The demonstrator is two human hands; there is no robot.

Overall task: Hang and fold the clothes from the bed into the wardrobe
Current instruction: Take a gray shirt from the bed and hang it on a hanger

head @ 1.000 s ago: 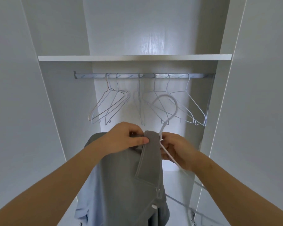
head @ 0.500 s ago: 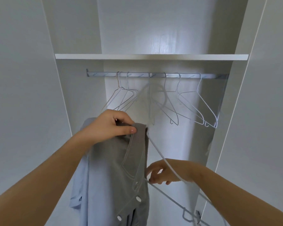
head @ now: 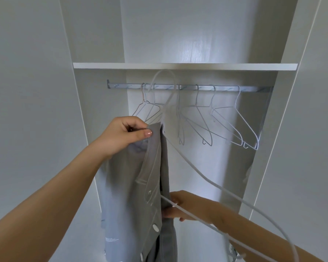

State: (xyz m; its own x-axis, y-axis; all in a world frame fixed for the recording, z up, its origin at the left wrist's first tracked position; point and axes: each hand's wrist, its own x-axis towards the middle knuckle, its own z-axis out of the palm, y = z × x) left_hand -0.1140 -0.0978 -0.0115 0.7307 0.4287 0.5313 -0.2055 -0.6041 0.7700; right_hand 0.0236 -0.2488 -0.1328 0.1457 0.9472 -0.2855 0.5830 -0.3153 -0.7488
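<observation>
Head view looks into one open white wardrobe, and I stand as if just behind the person. One white shelf crosses the top. Just under it runs one grey metal rail. Six thin white wire hangers hang on this rail, all without clothes, two at the left and four more toward the right.

A seventh white wire hanger is nearer to us. Its hook stands up in front of the rail, with the top just below the shelf edge; if it touches the rail, I cannot tell. Its long arm goes down to the right and near.

One grey buttoned garment hangs in front of the opening, left of the centre and below the rail. It is not on the rail. Two round white buttons show in its lower part.

The left hand is high and pinches the top of the garment between the thumb and the curled fingers. The right hand is lower and to the right, its fingers curled round the front edge of the garment. The lower wire of the seventh hanger crosses over this hand; if the fingers hold this wire too, I cannot tell.
</observation>
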